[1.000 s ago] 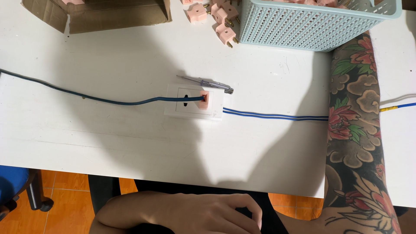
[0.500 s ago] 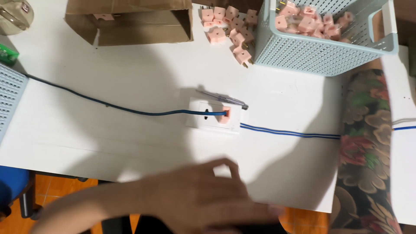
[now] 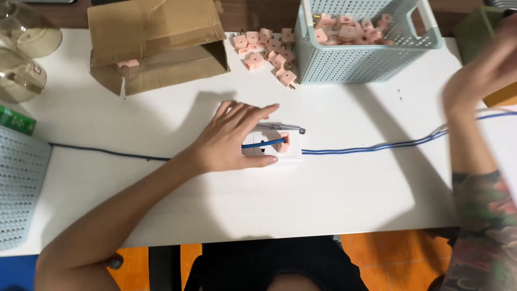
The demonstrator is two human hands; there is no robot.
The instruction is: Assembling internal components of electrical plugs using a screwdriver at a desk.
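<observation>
A white table [image 3: 161, 194] fills your view, orange floor beyond its near edge. Your left hand [image 3: 231, 137] lies flat, fingers spread, on a white socket block [image 3: 274, 151] at mid-table; a blue cable [image 3: 264, 143] runs across it to a pink plug [image 3: 284, 139]. Your right hand [image 3: 479, 70] hovers blurred at the right edge; you cannot tell its grip. The pale blue basket [image 3: 361, 59] holds pink plugs, more lie loose beside it [image 3: 264, 48], and one sits in the open cardboard box [image 3: 156, 48]. Bare tabletop lies nearest you.

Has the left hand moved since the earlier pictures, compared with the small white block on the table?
Yes. The left hand moved up from the table's near edge onto the small white block.
</observation>
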